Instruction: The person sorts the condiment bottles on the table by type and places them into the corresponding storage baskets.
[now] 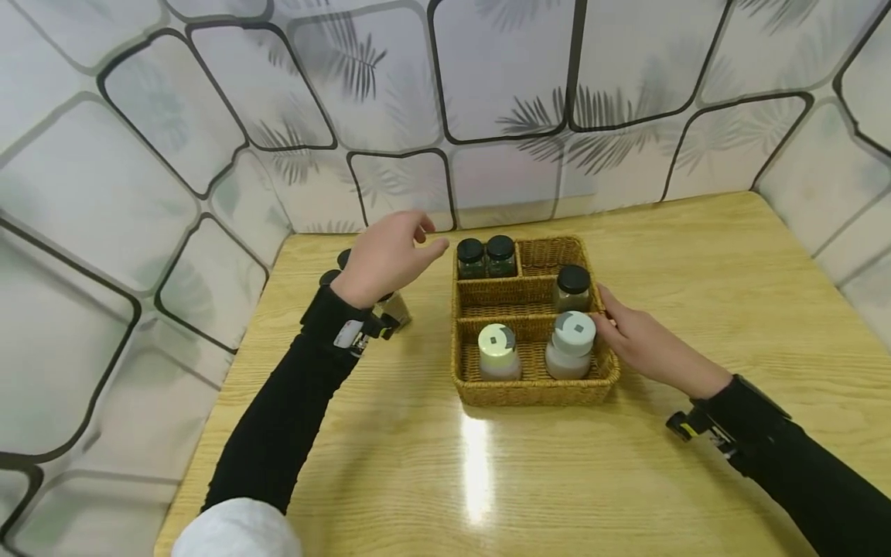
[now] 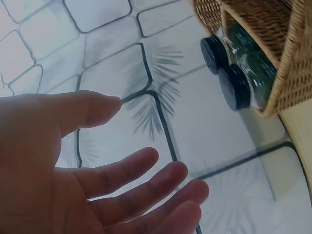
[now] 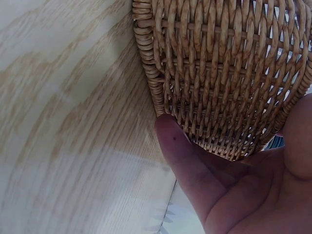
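Note:
A wicker basket (image 1: 532,394) with compartments stands on the table. My right hand (image 1: 643,344) holds its right wall; in the right wrist view a finger (image 3: 170,139) lies against the outside near the base. To the basket's left, my left hand (image 1: 390,255) is raised with fingers loosely bent and nothing in them. Two black-lidded jars (image 1: 486,259) with dark green contents sit in the back left compartment. Another black-lidded jar (image 1: 573,288) stands at the right of the middle compartment. The front one holds a yellow-lidded jar (image 1: 499,352) and a white-lidded jar (image 1: 571,344).
Beneath and behind my left hand, more black-lidded jars (image 1: 329,277) stand on the table (image 1: 418,464), partly hidden by the hand and wrist. A patterned wall covering (image 1: 508,178) rises along the table's back and left edges, and also at the right.

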{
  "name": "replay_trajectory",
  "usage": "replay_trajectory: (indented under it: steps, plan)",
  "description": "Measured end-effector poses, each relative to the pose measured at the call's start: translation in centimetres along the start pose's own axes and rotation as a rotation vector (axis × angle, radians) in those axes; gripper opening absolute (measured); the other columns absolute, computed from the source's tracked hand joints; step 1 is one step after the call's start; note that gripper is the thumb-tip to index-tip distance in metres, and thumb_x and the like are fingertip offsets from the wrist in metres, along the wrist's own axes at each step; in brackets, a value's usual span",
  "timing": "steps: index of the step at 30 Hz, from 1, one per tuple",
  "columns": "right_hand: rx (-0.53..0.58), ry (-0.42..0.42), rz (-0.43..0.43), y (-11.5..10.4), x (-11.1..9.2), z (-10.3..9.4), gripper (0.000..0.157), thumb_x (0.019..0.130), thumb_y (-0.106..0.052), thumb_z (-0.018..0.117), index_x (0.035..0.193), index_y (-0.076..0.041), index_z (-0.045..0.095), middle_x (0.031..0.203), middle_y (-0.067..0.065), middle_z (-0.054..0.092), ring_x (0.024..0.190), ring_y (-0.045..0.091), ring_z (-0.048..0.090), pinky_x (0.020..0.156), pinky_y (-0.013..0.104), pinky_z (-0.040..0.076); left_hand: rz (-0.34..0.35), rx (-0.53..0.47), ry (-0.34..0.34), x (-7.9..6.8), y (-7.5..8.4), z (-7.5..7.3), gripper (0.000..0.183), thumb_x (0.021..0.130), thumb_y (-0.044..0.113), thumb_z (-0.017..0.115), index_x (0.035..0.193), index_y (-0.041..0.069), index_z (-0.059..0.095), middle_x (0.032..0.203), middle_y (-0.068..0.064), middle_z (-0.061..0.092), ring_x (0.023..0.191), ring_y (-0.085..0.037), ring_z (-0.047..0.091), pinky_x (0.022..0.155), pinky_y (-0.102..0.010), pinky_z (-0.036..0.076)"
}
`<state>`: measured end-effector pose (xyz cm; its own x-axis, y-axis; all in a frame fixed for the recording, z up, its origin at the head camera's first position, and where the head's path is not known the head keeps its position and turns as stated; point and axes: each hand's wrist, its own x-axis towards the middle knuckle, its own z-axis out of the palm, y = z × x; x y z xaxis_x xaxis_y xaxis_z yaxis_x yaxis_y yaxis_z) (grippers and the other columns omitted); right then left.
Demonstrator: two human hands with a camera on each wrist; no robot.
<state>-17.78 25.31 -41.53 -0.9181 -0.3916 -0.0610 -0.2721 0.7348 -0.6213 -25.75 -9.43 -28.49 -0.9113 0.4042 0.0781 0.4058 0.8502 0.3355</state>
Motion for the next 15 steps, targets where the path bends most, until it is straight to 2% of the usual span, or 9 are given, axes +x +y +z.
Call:
replay_trajectory:
  steps: [7,15]
  plan:
    - [-0.004,-0.002,-0.002,0.0,0.0,0.0,0.066,0.106,-0.034,0.027,0.149,0.008,-0.001,0.131,0.042,0.040,0.113,0.046,0.046,0.092,0.063,0.038,-0.055,-0.008,-0.010,-0.9,-1.9,0.2,0.042,0.096,0.045,0.052,0.121,0.012,0.059,0.110,-0.009,0.061,0.083,-0.018,0.053,0.070,-0.038,0.047]
    - [0.001,-0.004,-0.010,-0.2,-0.1,-0.1,0.065,0.106,-0.033,0.027,0.148,0.008,0.000,0.132,0.042,0.038,0.114,0.045,0.045,0.094,0.064,0.037,-0.086,0.000,0.021,-1.6,-3.3,0.8,0.042,0.095,0.044,0.053,0.118,0.009,0.062,0.109,-0.010,0.062,0.087,-0.019,0.054,0.073,-0.041,0.048]
